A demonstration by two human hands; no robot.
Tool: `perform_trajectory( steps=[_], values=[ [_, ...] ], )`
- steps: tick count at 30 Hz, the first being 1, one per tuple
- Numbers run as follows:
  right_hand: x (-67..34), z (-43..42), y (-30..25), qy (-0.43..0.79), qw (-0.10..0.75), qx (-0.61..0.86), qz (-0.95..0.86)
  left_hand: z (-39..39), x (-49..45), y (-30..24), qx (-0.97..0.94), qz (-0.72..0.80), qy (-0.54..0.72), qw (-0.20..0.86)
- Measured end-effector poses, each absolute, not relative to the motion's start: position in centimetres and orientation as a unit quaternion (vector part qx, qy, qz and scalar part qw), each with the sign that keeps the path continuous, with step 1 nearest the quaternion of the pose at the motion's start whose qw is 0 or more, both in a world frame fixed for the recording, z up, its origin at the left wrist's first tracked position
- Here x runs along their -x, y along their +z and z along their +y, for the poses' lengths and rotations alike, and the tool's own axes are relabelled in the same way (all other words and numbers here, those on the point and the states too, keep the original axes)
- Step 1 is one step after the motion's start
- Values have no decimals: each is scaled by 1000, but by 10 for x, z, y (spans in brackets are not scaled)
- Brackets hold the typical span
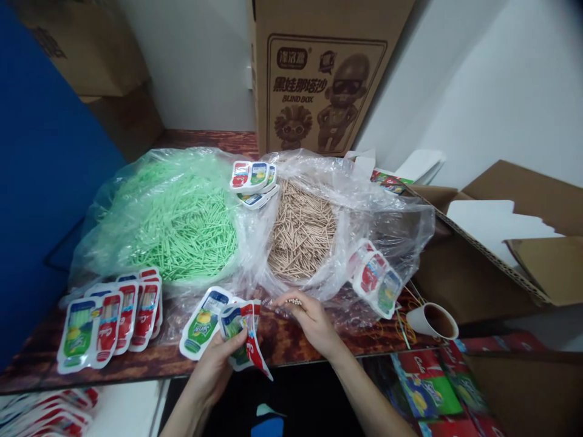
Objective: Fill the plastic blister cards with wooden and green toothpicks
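Pinching a glossy white-edged packet with green and red printed panels [232, 321], the left hand [217, 367] is holding it at the near edge of the red-brown wood-grain table [30, 367], thumb on top. The packet's long axis is running roughly near to far, and its red panel is standing folded up, slanting near-right. The right hand [314, 321] is clasping a small bundle of thin tan sticks [294, 301] in curled fingers; mostly the ends are showing, so their lengthwise direction is hard to tell. This bundle is sitting right of the packet and slightly farther, apart from it.

Just beyond the left hand, a green-and-blue printed packet [204, 321] is lying flat; farther left, a fanned pile of red and green packets [109, 318] is resting. Right of the right hand, a white paper cup [415, 320] is standing. Beyond the hands, a clear plastic bag [364, 206] is holding loose tan sticks [303, 233], nearer the right hand; left of it, light-green sticks [195, 237] are filling another bag. Farthest, a tall brown printed cardboard box [323, 79] is standing.
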State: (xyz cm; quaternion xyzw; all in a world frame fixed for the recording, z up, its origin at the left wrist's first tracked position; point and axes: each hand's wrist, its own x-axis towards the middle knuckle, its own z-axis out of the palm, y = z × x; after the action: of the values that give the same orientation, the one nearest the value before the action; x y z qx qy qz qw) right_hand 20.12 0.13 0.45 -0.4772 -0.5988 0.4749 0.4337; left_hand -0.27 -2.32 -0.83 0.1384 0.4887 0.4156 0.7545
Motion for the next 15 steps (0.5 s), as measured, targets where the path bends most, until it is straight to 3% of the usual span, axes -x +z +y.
perform_trajectory(
  steps=[15],
  values=[
    [-200,1,6,481,424,478,-600,-24,0,-13,-144,475,418,761]
  ],
)
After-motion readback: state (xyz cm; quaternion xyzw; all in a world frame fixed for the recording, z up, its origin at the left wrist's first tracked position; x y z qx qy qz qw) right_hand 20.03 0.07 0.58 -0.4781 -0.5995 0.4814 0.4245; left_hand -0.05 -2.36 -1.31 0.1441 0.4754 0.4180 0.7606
